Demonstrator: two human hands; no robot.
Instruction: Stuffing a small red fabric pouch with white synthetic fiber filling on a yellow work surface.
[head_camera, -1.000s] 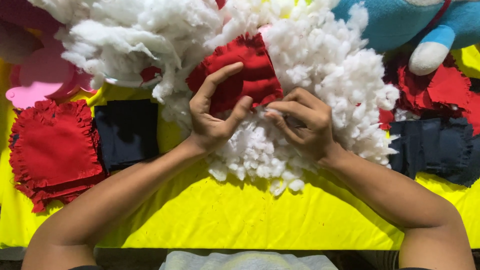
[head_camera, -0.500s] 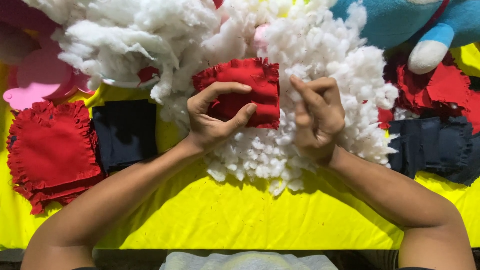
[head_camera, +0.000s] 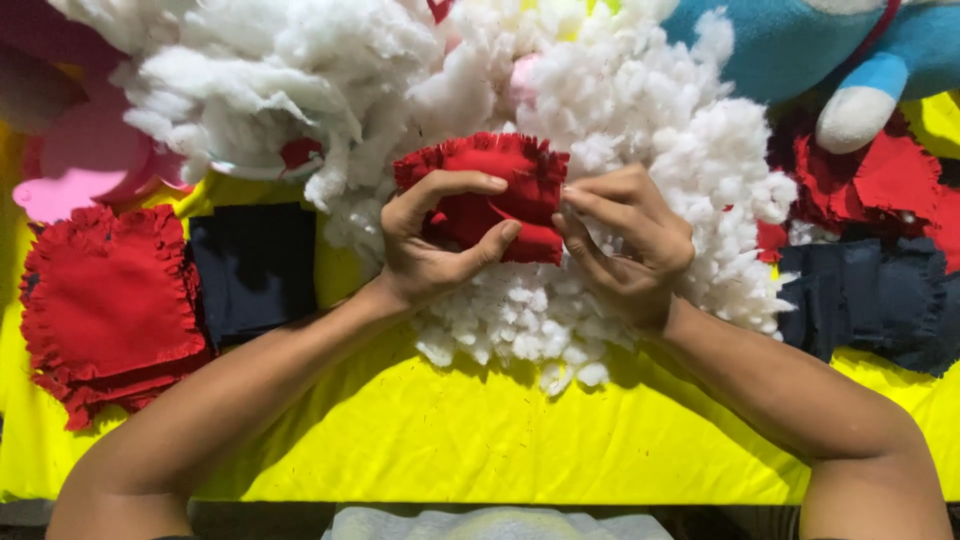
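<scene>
my left hand (head_camera: 440, 240) clamps the puffy red fabric pouch with frayed edges (head_camera: 490, 195) at frame centre; my right hand (head_camera: 625, 245) pinches its right end shut. if the pinch slips, stuffing likely spills back out. the loose white fibre-fill heap (head_camera: 620, 130) crowds the top, the red fabric stack (head_camera: 105, 300) sits lower left, and bare yellow cloth (head_camera: 480, 440) gives room below.
</scene>
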